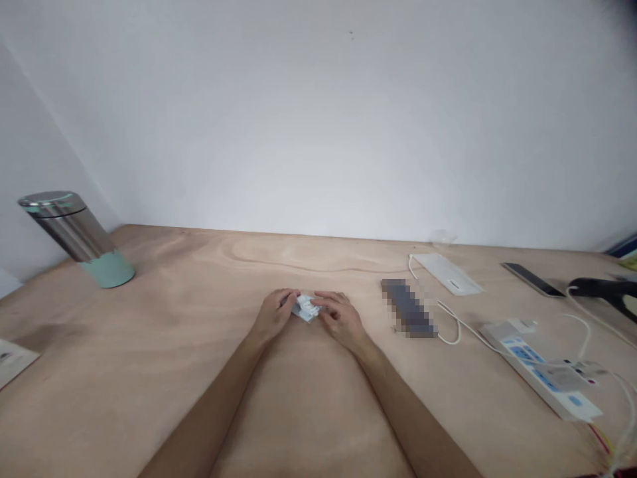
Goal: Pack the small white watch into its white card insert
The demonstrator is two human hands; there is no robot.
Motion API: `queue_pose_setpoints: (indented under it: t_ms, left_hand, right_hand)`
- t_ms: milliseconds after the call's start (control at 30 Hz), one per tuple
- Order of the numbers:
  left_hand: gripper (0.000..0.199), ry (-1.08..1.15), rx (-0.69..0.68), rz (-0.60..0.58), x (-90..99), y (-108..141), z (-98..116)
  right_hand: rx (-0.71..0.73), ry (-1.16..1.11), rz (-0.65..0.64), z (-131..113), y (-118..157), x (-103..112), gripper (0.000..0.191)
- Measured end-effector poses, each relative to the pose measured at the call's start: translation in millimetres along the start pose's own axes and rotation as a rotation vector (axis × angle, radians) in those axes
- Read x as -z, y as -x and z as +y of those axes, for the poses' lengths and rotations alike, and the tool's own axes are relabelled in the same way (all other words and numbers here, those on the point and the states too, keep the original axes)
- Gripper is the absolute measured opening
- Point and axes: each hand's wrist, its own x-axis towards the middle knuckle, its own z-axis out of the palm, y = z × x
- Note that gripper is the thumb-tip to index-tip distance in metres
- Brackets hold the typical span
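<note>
A small pale blue-and-white packet [305, 308], perhaps clear plastic with white bits in it, lies between my two hands on the wooden table [308, 398]. My left hand [279, 311] grips its left side, with the thumb along the near edge and the fingers curled over the far one. From the right, my right hand [342, 317] has its curled fingers and thumb on the packet's other edge. The fingers partly cover it, and its exact kind is too blurred to make out.
At the left stands a steel and mint-green tumbler [84, 239], with a white card [14, 362] nearer. To the right are a pixelated dark phone-like slab [409, 309], a white power bank [448, 273], another phone [532, 279], cables and a power strip [540, 368]. Behind rises a white wall.
</note>
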Motion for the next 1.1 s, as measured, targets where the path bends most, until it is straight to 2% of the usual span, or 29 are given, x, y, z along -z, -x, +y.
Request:
queue_pose_setpoints:
  t_ms: [100, 233, 433, 600, 767, 867, 1000, 1100]
  left_hand:
    - [0.034, 0.148, 0.065, 0.066, 2.3, -0.9, 1.4]
    - [0.033, 0.351, 0.133, 0.191, 3.4, -4.2, -1.9]
    - [0.024, 0.423, 0.097, 0.229, 0.9, -3.8, -4.5]
    - [0.029, 0.238, 0.081, 0.156, -1.1, 1.0, 2.7]
    - [0.043, 0.088, 0.010, 0.191, -1.7, 3.1, 4.3]
    - [0.049, 0.008, -0.007, 0.183, -1.9, 2.7, 2.7]
    - [0.034, -0.185, -0.052, 0.045, -2.1, 1.8, 3.4]
    - [0.029, -0.398, -0.094, 0.031, -3.0, 3.4, 6.6]
  right_hand:
    - [-0.006, -0.027, 0.047, -0.7, -0.8, -0.4, 0.033]
    - [-0.108, -0.042, 0.073, 0.0, -0.7, -1.0, 0.030]
    - [-0.297, 0.004, 0.093, 10.1, -1.3, -6.7, 0.022]
    - [-0.362, -0.160, 0.113, 19.4, -3.1, -10.6, 0.023]
    - [-0.407, -0.230, 0.140, 16.9, -2.8, -9.4, 0.048]
    - [-0.389, -0.173, 0.121, 12.7, -2.1, -7.9, 0.042]
    - [-0.372, -0.100, 0.078, 9.4, -1.6, -7.1, 0.031]
    - [-0.358, -0.088, 0.079, 8.2, -2.0, -7.7, 0.027]
